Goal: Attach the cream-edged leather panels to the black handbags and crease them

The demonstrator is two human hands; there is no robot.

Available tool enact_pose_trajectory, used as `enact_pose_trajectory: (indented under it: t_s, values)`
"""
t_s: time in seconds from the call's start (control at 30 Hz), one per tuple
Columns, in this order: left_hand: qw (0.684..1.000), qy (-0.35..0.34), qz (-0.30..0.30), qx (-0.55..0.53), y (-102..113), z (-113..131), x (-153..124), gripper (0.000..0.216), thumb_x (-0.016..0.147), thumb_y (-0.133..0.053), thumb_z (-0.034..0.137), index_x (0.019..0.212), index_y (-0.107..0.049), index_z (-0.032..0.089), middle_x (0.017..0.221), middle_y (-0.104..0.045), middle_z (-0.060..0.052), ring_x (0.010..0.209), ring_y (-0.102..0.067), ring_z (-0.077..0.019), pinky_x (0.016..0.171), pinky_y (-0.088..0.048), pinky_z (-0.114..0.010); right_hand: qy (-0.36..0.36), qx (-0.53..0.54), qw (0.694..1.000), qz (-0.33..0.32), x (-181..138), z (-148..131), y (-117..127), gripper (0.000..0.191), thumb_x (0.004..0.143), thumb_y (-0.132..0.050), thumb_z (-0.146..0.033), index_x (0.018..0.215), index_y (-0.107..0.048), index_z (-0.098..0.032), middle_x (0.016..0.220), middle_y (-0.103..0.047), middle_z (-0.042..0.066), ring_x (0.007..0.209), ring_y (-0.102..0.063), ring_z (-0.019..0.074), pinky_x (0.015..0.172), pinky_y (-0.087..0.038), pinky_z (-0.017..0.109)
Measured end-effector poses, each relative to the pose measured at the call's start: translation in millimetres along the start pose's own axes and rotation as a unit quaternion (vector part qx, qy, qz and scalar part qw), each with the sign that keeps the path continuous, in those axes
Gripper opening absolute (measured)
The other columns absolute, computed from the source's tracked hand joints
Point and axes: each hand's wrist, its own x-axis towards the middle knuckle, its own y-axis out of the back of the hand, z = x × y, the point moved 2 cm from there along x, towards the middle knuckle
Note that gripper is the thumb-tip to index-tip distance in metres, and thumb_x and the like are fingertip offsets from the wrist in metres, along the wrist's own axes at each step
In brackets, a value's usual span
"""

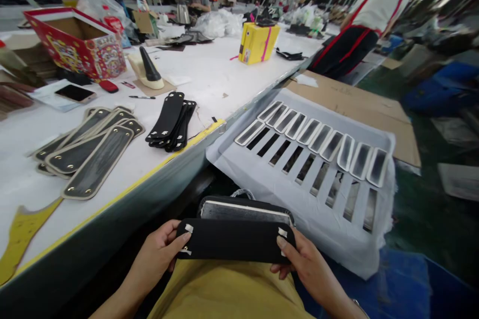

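A black rounded strip point(235, 241) with small whitish tabs near its corners is held level above my lap. My left hand point(159, 249) grips its left end, thumb on top beside the tabs. At the other end my right hand point(305, 261) pinches it, the thumb lying by a tab. Just behind it sits another dark piece point(247, 209) with a pale edge line, partly covered by the strip. On the table to the left lie a stack of black strips point(170, 119) and a pile of pale-edged strips point(99, 159) with brass-coloured studs.
To the right, a grey slotted tray point(284, 169) carries a row of pale-rimmed pieces. The white table point(209, 75) bears a red box point(78, 42), a phone point(76, 93), a yellow box point(258, 42) and a yellow curved piece point(28, 234). A person point(370, 20) stands at the far right.
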Motion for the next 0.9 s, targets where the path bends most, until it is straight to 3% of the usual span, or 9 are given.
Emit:
enact_pose_trajectory:
  t_s: [0.1, 0.2, 0.33, 0.47, 0.63, 0.9]
  values:
    - [0.998, 0.021, -0.027, -0.05, -1, -7, 0, 0.03, 0.072, -0.066, 0.046, 0.084, -0.063, 0.019, 0.058, -0.049, 0.006, 0.043, -0.038, -0.0042, 0.036, -0.033, -0.013, 0.005, -0.017, 1.0, 0.01, -6, 3, 5, 0.038, 0.084, -0.049, -0.051, 0.107, -0.047, -0.02, 0.073, -0.056, -0.002, 0.057, -0.063, 0.0161, 0.049, -0.05, 0.027]
    - [0.986, 0.068, -0.049, -0.141, -3, -13, 3, 0.028, 0.069, -0.071, 0.042, 0.087, -0.065, 0.021, 0.07, -0.057, 0.004, 0.055, -0.049, -0.0065, 0.044, -0.043, -0.013, 0.004, -0.042, 0.999, 0.027, -11, 5, 12, 0.032, 0.085, -0.049, -0.05, 0.096, -0.049, -0.02, 0.06, -0.051, -0.005, 0.048, -0.056, 0.0118, 0.047, -0.047, 0.024]
    - [0.973, 0.119, -0.017, -0.196, -6, -14, 11, 0.033, 0.061, -0.079, 0.036, 0.088, -0.068, 0.023, 0.089, -0.064, 0.002, 0.076, -0.06, -0.0125, 0.062, -0.054, -0.02, 0.003, -0.056, 0.997, 0.058, -10, 1, 22, 0.032, 0.083, -0.05, -0.051, 0.087, -0.05, -0.019, 0.056, -0.049, -0.006, 0.045, -0.051, 0.0101, 0.045, -0.045, 0.023]
    - [0.991, 0.084, -0.007, -0.102, -9, -3, 22, 0.036, 0.064, -0.073, 0.045, 0.09, -0.069, 0.021, 0.091, -0.067, -0.002, 0.081, -0.061, -0.0181, 0.066, -0.055, -0.025, 0.003, -0.058, 0.996, 0.069, -1, -4, 31, 0.035, 0.083, -0.047, -0.054, 0.08, -0.048, -0.019, 0.054, -0.053, -0.005, 0.048, -0.054, 0.0117, 0.048, -0.046, 0.024]
    - [0.997, 0.023, 0.012, 0.078, -15, 16, 35, 0.038, 0.07, -0.061, 0.056, 0.079, -0.066, 0.019, 0.058, -0.059, 0.001, 0.05, -0.056, -0.0141, 0.047, -0.047, -0.022, -0.021, -0.108, 0.991, 0.078, 14, 0, 43, 0.036, 0.084, -0.043, -0.055, 0.078, -0.046, -0.02, 0.053, -0.057, -0.003, 0.048, -0.056, 0.013, 0.049, -0.046, 0.025]
    - [0.991, 0.011, 0.019, 0.133, -17, 25, 49, 0.037, 0.074, -0.055, 0.054, 0.064, -0.058, 0.019, 0.043, -0.041, 0.006, 0.037, -0.039, -0.009, 0.039, -0.032, -0.02, -0.046, -0.236, 0.965, 0.103, 33, -1, 54, 0.041, 0.081, -0.042, -0.06, 0.065, -0.042, -0.023, 0.04, -0.046, -0.006, 0.04, -0.047, 0.0115, 0.044, -0.038, 0.023]
